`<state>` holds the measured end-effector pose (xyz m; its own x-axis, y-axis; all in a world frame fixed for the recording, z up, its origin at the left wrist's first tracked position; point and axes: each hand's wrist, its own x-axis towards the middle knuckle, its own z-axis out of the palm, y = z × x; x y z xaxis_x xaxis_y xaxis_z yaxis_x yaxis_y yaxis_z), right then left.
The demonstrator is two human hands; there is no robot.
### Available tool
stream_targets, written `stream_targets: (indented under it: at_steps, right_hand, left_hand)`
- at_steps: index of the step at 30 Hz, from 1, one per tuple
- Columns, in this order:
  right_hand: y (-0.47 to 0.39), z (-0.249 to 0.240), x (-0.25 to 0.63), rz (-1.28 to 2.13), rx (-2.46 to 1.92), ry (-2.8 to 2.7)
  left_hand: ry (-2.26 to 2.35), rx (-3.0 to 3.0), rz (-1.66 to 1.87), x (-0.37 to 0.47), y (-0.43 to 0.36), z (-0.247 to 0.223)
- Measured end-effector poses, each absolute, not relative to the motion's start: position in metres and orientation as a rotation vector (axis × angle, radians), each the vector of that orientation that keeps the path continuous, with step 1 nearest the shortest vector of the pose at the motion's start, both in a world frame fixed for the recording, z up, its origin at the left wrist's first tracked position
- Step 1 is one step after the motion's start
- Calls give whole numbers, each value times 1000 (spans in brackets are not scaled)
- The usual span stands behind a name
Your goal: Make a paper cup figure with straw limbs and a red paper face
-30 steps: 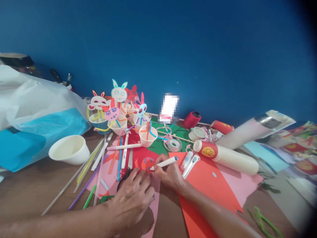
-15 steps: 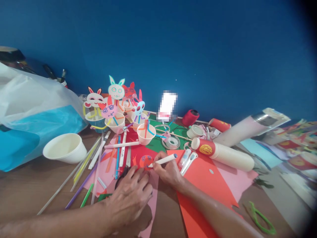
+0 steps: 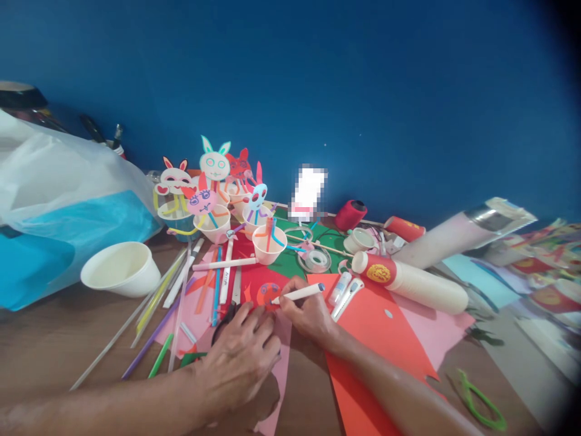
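My right hand (image 3: 312, 316) grips a white marker (image 3: 300, 293) with a blue end. Its tip meets the lower edge of a small round orange paper face (image 3: 267, 292), which has drawn blue eyes. My left hand (image 3: 245, 354) rests on the papers with its fingers stretched forward, their tips by the near edge of the face. Beneath the face lies red paper (image 3: 284, 281). Black-handled scissors (image 3: 221, 330) are partly hidden beside my left hand.
Paper cups with straw-limbed animal figures (image 3: 213, 227) stand behind. At left are a large paper bowl (image 3: 121, 269), loose straws (image 3: 157, 327) and a plastic bag (image 3: 82, 175). To the right are a cup stack (image 3: 429, 287), a cutter (image 3: 348, 301), orange paper (image 3: 381, 339) and green scissors (image 3: 483, 402).
The whole view has shifted slightly. Both hands stay in nearly the same place, with the marker tip still at the orange face.
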<state>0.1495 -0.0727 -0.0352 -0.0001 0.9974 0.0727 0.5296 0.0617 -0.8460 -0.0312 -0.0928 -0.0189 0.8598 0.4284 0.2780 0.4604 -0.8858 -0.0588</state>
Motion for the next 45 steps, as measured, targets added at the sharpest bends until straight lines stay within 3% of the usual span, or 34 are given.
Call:
stream_targets:
  at_steps: [45]
  right_hand:
    - [-70, -34, 151, 839, -1489, -1630]
  left_hand:
    - [-726, -2886, -406, -30, -92, -19]
